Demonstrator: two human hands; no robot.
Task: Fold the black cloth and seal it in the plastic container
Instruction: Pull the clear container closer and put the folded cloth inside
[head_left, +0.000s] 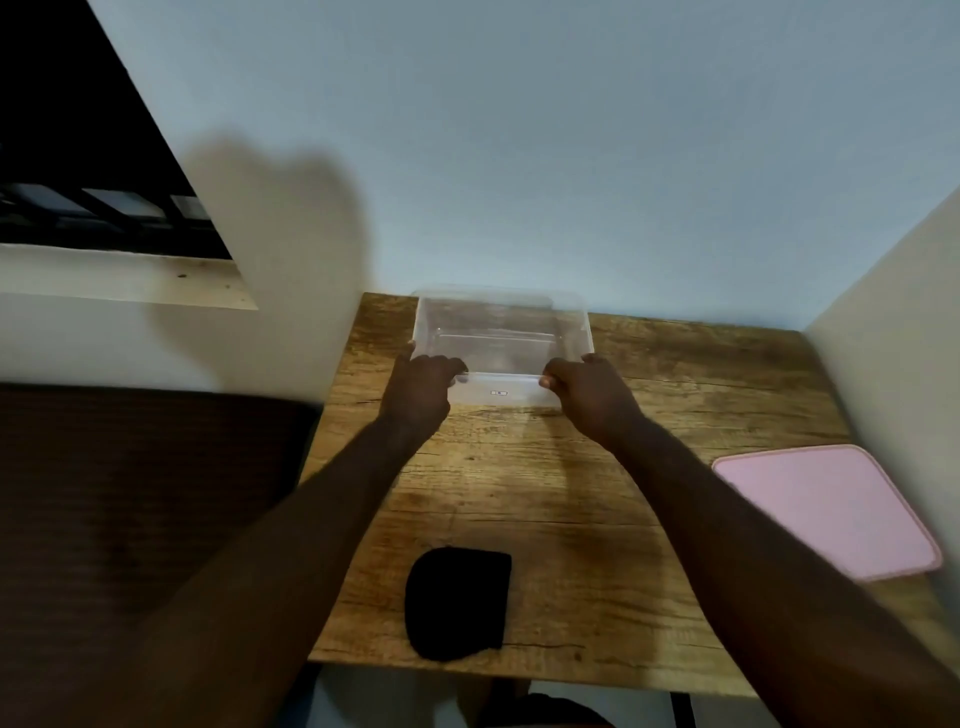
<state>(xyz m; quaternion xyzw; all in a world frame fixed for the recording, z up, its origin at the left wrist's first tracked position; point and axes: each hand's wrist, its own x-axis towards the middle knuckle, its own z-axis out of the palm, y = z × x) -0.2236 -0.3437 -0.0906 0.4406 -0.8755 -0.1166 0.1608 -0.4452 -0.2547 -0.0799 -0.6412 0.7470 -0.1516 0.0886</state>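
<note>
A clear plastic container (501, 332) stands without its lid at the far edge of the wooden table (571, 493), against the wall. My left hand (423, 387) grips the container's near rim at its left corner. My right hand (589, 392) grips the same rim at the right corner. The black cloth (457, 603) lies folded into a compact pad near the table's front edge, between my forearms. A pink lid (831, 512) lies flat on the table at the right.
A pale wall rises right behind the container, and a side wall (893, 312) borders the table on the right. Left of the table is a dark brown surface (145, 493), with a window sill (130, 275) above it.
</note>
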